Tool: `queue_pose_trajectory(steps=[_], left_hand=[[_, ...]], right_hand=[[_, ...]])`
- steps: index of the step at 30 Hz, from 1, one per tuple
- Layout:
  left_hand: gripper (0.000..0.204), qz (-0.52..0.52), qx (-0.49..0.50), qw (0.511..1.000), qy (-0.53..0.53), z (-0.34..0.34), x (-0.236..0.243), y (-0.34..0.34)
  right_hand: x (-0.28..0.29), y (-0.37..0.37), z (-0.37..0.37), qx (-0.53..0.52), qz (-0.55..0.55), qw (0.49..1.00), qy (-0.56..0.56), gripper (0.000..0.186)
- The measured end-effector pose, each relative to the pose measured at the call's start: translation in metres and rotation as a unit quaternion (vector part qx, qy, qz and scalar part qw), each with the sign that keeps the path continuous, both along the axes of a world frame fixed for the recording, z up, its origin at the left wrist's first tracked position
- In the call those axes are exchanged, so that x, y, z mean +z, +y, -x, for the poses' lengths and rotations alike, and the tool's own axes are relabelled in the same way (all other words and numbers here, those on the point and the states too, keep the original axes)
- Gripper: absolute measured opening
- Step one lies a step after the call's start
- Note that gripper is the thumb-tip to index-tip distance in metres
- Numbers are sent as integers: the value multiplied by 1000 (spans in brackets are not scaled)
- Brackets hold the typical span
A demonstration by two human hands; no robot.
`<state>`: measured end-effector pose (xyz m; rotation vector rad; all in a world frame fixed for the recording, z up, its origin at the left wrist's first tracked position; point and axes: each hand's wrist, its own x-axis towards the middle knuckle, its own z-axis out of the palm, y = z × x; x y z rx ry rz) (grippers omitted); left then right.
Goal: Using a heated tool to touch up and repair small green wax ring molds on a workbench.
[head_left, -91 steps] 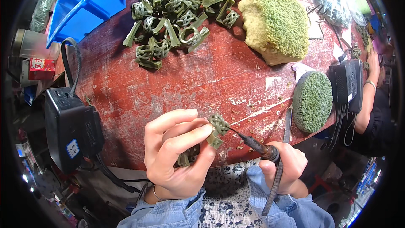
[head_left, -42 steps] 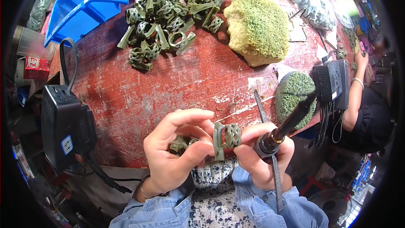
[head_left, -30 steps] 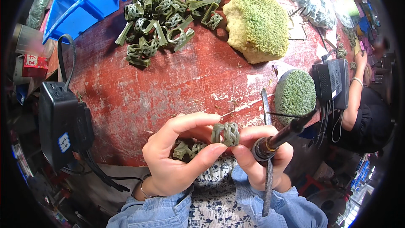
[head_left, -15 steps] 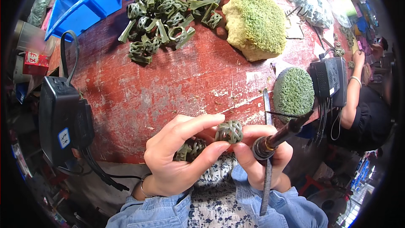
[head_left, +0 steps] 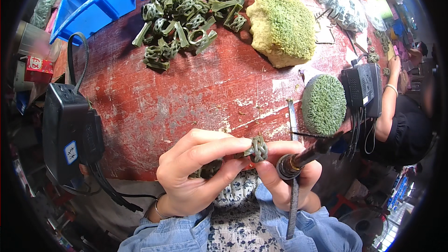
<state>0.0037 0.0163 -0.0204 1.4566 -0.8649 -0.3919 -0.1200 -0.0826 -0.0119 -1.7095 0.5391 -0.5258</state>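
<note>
The fingers of the left hand (head_left: pixel 191 172) are curled, forefinger and thumb nearly closed on the near end of a green woven ring (head_left: pixel 258 149). The ring sits between the two hands, above the lap by the table's near edge. Forefinger and thumb of the right hand (head_left: pixel 296 179) meet its other side, set close together, while the same hand is wrapped around a dark pen-like tool (head_left: pixel 305 157) whose thin tip points away from the ring. A second green piece (head_left: pixel 208 169) is tucked inside the left palm, partly hidden by the fingers. A grey braided strap (head_left: pixel 293 207) hangs below the right hand.

Just past that hand, a narrow metal blade (head_left: pixel 292 117) lies on the worn red table (head_left: pixel 140 107), beside a green oval block (head_left: pixel 324 105). To the right of the block is a black box (head_left: pixel 361 86) with cables. Farther out rests a rough yellow-green sponge (head_left: pixel 284 28), and to its left a heap of green woven pieces (head_left: pixel 182 18). A blue tray (head_left: pixel 100 0) stands at the far left, above another black box (head_left: pixel 65 130). At the far right, a co-worker's arm (head_left: pixel 387 100) reaches along the table.
</note>
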Motion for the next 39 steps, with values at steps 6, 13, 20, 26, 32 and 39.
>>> queue_pose_trajectory(steps=[6,13,20,26,32,39], left_hand=[[19,5,13,1000,8,3,-1,-1],[20,14,22,1000,-5,3,-1,-2],[25,-18,73,996,-51,1,-5,0],[25,-21,91,995,-42,1,-10,-2],[24,-39,98,994,-24,3,-9,0],[23,-53,106,993,10,4,-7,1]], right_hand=[[-1,-2,0,13,36,999,-15,32],[-1,-3,-1,21,63,998,-16,32],[-1,-8,9,10,83,994,68,39],[-6,-20,17,-93,252,952,150,28],[10,-45,1,-228,358,865,267,25],[12,-46,3,-241,337,881,230,23]])
